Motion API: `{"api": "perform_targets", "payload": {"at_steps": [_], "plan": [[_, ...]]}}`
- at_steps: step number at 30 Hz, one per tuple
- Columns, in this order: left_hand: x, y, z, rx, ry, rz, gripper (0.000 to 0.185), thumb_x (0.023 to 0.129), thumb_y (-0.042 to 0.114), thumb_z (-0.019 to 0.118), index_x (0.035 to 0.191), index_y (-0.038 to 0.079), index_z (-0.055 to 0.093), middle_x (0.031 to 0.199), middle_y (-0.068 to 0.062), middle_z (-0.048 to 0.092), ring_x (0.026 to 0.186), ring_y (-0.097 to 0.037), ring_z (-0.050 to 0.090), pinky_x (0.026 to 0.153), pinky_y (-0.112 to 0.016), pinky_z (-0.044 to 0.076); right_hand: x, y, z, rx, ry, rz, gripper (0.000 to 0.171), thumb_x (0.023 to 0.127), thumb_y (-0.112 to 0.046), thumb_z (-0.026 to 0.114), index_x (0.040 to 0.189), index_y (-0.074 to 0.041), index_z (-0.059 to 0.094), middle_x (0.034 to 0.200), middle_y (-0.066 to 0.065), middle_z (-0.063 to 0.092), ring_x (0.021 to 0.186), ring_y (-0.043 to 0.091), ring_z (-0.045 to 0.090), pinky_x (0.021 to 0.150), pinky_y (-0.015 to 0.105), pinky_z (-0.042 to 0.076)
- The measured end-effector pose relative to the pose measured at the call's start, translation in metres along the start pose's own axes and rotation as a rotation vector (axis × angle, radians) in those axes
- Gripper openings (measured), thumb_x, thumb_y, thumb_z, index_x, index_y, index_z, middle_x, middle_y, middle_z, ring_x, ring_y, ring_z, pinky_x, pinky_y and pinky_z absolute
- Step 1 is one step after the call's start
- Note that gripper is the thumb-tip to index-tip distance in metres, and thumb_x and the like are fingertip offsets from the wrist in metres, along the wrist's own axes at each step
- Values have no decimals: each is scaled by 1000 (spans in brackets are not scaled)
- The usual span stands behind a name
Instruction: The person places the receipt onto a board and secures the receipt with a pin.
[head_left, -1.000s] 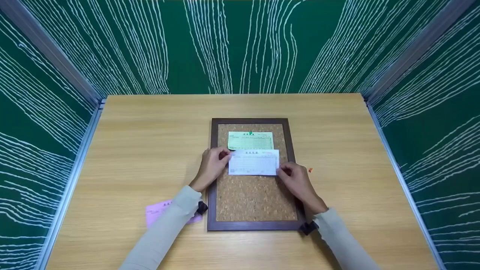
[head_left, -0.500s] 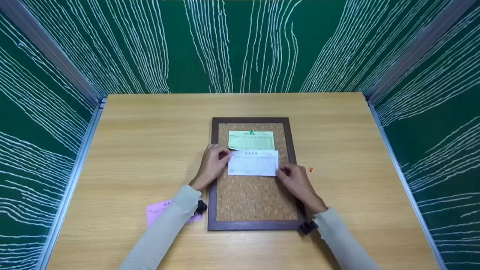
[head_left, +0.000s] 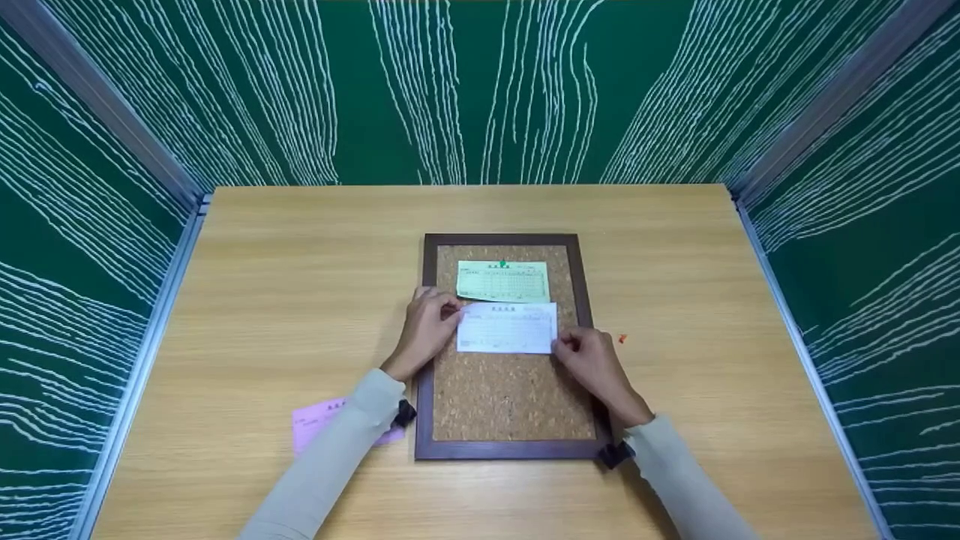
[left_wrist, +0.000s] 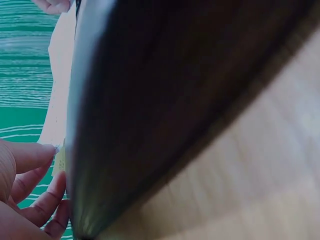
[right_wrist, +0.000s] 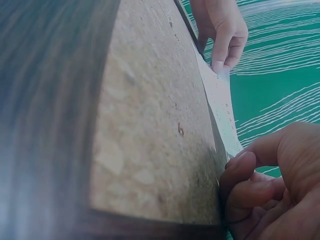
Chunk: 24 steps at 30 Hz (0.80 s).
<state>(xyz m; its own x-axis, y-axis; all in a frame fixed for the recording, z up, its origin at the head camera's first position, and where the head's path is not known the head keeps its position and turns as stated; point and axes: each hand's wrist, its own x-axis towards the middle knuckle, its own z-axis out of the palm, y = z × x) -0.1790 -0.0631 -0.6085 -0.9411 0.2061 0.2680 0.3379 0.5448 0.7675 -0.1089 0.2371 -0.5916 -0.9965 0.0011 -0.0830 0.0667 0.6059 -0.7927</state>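
Note:
A cork board in a dark wooden frame lies flat on the table. A green slip is pinned near its top with a green pin. Just below it lies a white slip. My left hand pinches the white slip's upper left corner. My right hand pinches its lower right corner. In the right wrist view the white slip runs along the cork between my right hand's fingers and my left hand. The left wrist view shows the blurred frame and my left fingers.
A pink slip lies on the wooden table left of the board, partly under my left sleeve. A small orange pin sits on the table just right of the frame. Green patterned walls close in three sides.
The white slip has shifted slightly down the board, opening a small gap below the green slip. Both hands keep their grip and moved with it.

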Motion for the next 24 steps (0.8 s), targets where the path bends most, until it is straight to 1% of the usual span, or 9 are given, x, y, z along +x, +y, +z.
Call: {"api": "perform_targets", "payload": {"at_steps": [2, 4, 7, 13, 19, 21, 24], "plan": [[0, 3, -1, 26, -12, -11, 4, 97, 4, 78, 95, 1, 81, 105, -10, 75, 112, -31, 60, 101, -46, 49, 0, 0, 0, -6, 2, 0, 17, 98, -4, 70, 82, -5, 75, 69, 1, 64, 57, 15, 56, 49, 23, 41], [1, 10, -5, 48, -40, -34, 4, 97, 3, 79, 98, -1, 81, 107, -13, 75, 114, -33, 60, 102, -49, 49, 0, -1, 0, -10, 3, -1, 16, 98, -4, 71, 83, -5, 76, 70, 1, 65, 57, 15, 56, 49, 23, 41], [1, 13, -6, 62, -57, -54, 5, 97, 3, 79, 100, -1, 82, 109, -14, 75, 116, -34, 60, 104, -50, 48, 0, -1, 0, -14, 3, 4, 15, 97, -5, 72, 83, -5, 76, 70, 2, 66, 57, 14, 56, 49, 23, 41], [2, 13, -6, 72, -70, -70, 5, 99, 4, 79, 100, 0, 82, 109, -13, 73, 118, -34, 58, 106, -51, 45, 1, -1, 0, -14, -2, 27, 14, 98, -6, 72, 85, -4, 76, 71, 3, 66, 57, 15, 57, 49, 23, 42], [2, 11, -4, 88, -59, -58, 6, 98, 4, 80, 101, 0, 82, 109, -14, 73, 119, -35, 59, 107, -52, 45, 2, 1, 1, -2, -3, 55, 12, 99, -6, 72, 88, -3, 75, 72, 5, 67, 58, 16, 59, 48, 22, 42], [2, 10, -2, 98, -55, -58, 6, 98, 4, 80, 102, 0, 82, 109, -14, 73, 118, -35, 59, 106, -52, 46, 2, 1, 1, 0, -2, 54, 12, 99, -6, 72, 87, -3, 75, 72, 4, 67, 57, 16, 59, 48, 22, 42], [2, 10, -1, 114, -56, -62, 6, 98, 4, 80, 102, 1, 83, 111, -14, 73, 121, -35, 58, 108, -54, 46, 3, 3, 1, -13, 13, 29, 12, 96, -5, 73, 84, -4, 75, 70, 3, 66, 57, 14, 58, 49, 22, 41]]}}
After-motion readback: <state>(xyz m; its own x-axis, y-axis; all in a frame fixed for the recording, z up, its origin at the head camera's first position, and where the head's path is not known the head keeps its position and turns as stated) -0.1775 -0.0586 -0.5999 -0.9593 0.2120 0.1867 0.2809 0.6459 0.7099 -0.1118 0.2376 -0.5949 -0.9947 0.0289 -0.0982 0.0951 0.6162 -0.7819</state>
